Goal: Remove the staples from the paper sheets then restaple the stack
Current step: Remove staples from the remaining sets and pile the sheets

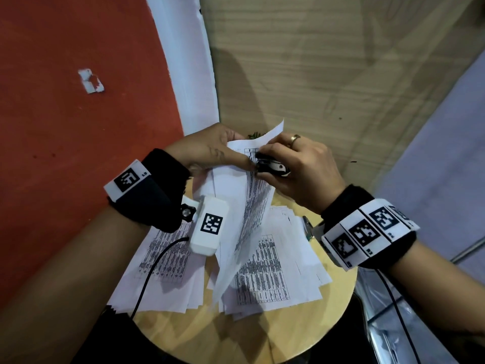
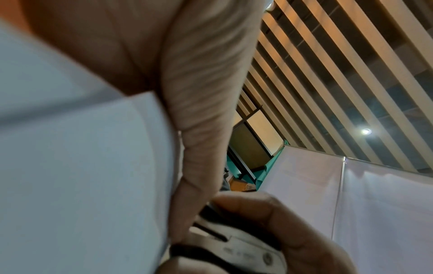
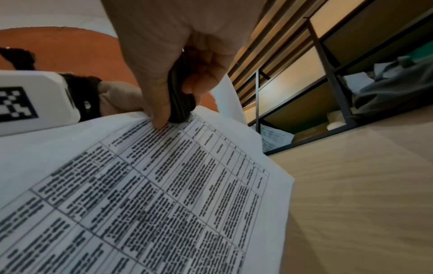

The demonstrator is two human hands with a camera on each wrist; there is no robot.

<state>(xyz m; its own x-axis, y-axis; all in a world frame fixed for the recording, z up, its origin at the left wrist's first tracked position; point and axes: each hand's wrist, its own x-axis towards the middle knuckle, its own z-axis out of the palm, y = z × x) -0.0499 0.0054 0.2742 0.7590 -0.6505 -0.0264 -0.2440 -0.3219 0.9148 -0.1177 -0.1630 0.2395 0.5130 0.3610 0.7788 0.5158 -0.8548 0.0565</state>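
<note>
Head view: left hand point(image 1: 207, 148) is pinching sheets point(image 1: 252, 206) upright; right hand point(image 1: 301, 169) is gripping remover point(image 1: 273, 166) w/ its jaws at top corner.

Matt white paper sheets point(image 1: 265, 274) printed with black tables, on a smooth pale wood table point(image 1: 265, 334). Glossy black-and-white plastic staple remover point(image 1: 273, 166), centre frame.

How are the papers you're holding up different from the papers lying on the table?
The held sheets are lifted and bent, hanging from the left hand; the loose sheets lie flat on the round table. The held sheets have the staple remover, gripped by the right hand, at their top corner; nothing touches the loose sheets. Both are white pages with printed tables.
</note>
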